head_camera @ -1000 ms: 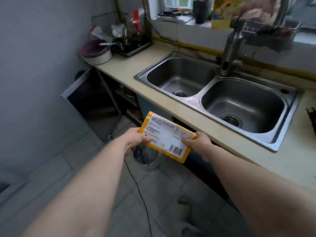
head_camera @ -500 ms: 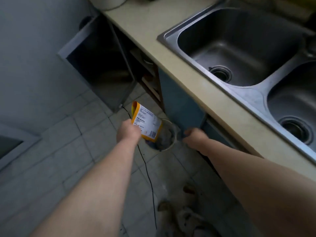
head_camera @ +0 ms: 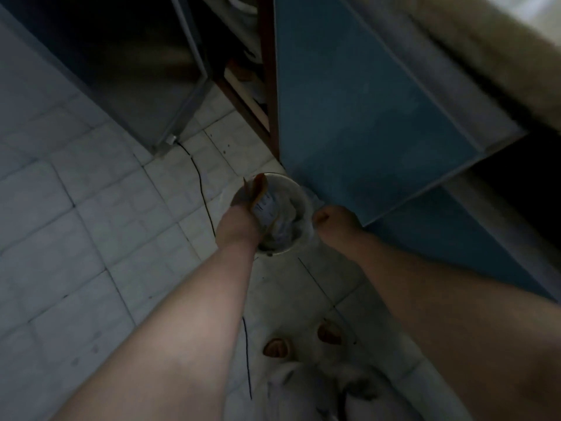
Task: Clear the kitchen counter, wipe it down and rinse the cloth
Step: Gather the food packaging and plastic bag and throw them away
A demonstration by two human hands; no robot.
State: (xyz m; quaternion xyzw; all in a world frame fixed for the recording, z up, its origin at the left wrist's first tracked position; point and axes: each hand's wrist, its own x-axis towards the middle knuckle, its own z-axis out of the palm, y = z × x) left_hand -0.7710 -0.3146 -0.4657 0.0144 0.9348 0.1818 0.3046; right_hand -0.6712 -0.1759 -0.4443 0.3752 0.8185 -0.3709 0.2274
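Note:
The view is dark and blurred, looking straight down at the floor. My left hand grips a yellow packet with a white label, its lower end pushed into a small round waste bin on the tiled floor. Crumpled rubbish lies inside the bin. My right hand rests at the bin's right rim with fingers curled; whether it holds the rim or a liner, I cannot tell.
A blue cabinet door stands right behind the bin. An open dark cupboard is at upper left. A thin black cable runs across the pale floor tiles. The counter edge shows at upper right. My slippered feet are below.
My head has dropped, so the sinks and counter top have left the view. Both hands went down to the bin, and the left hand has lowered the packet into its mouth.

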